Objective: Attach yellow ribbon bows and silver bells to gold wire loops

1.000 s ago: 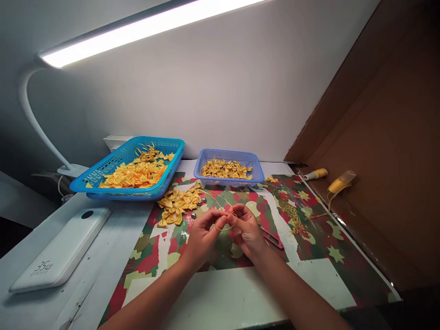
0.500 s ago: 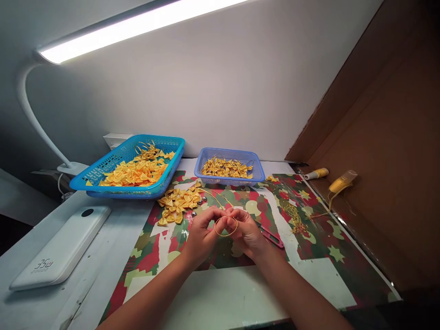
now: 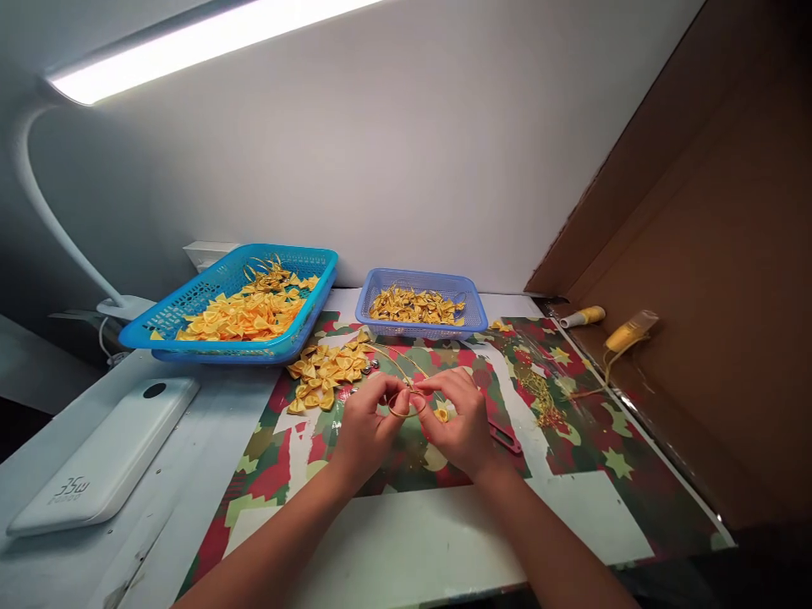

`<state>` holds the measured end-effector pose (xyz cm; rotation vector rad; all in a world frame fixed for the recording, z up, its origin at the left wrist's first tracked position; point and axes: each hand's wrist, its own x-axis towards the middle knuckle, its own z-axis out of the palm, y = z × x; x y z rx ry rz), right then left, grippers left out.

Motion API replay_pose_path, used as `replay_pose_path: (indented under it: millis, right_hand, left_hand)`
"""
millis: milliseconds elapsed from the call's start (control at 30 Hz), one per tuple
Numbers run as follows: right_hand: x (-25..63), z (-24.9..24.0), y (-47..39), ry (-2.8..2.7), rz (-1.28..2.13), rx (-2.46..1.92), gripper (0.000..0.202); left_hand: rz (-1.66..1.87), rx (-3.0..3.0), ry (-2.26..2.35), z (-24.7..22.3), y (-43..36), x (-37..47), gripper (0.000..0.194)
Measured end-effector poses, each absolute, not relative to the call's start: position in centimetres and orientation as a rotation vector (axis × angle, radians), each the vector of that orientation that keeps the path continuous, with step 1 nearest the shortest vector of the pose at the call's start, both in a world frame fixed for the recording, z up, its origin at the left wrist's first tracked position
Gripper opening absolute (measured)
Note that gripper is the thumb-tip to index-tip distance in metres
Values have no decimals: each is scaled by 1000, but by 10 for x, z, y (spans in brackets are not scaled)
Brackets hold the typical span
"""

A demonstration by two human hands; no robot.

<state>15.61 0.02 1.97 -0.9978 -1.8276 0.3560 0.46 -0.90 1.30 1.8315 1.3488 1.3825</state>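
Observation:
A thin gold cord [image 3: 406,415] is pinched between both hands, with a round loop of it hanging toward me. My left hand [image 3: 369,423] is closed on the cord at the loop's left side. Thumb and forefinger of my right hand [image 3: 462,420] pinch it on the right. Two strands run from the fingertips away toward a heap of yellow ribbon bows [image 3: 330,369]. A single yellow bow [image 3: 442,411] shows beside my right fingers. Small silver bells lie near the heap. Pink thread snips [image 3: 506,437] lie partly hidden behind my right hand.
A blue basket [image 3: 298,342] of yellow bows stands at left, a smaller purple basket [image 3: 424,330] of corded bows behind my hands. A white power bank [image 3: 107,457] lies left. Cord scraps [image 3: 540,396] and two yellow spools [image 3: 631,331] are at right. A lamp [image 3: 38,186] arches overhead.
My hands have spread slightly apart, and my right hand has turned, its fingers reaching further over the cord. The loop looks flatter, and a bow now shows by my right fingers. The view shifted slightly.

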Motion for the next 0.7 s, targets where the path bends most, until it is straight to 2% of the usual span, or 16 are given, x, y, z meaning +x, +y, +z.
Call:
replay_pose_path:
  millis: [267,433,700]
  right_hand:
    - [154,17,1,-1826,362,-1020,13]
    - [155,17,1,-1786,395,-1020,13]
    - [155,17,2,-1782,412,-1037,12]
  left_hand:
    - [1349,1944,1335,12,-9,3,19]
    - [1337,2054,1332,14,-10,3,10]
    - [1276,2133,1347,13,-9,2,18]
